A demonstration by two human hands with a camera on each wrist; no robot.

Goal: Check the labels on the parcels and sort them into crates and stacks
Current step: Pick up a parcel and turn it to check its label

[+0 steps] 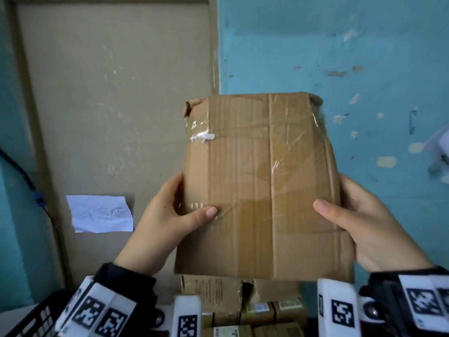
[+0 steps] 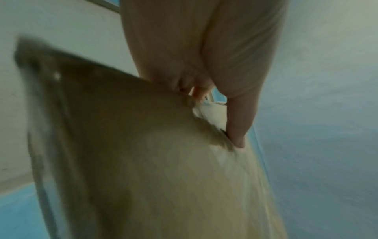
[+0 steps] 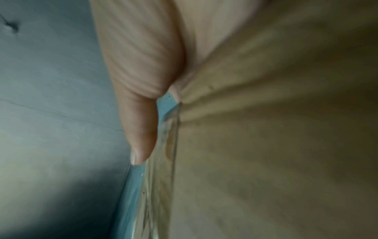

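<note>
your left hand [image 1: 167, 222] and right hand [image 1: 371, 224] hold a flat cardboard parcel [image 1: 260, 186] upright in front of you, one on each side edge, thumbs pressed on the taped near face and fingers curled behind. no label shows on this face. below it lie more labelled cardboard parcels [image 1: 264, 310], with a black crate [image 1: 36, 317] at lower left. beyond stand a beige door [image 1: 109, 93] bearing a paper note [image 1: 99, 214] and a blue wall [image 1: 340, 45].
</note>
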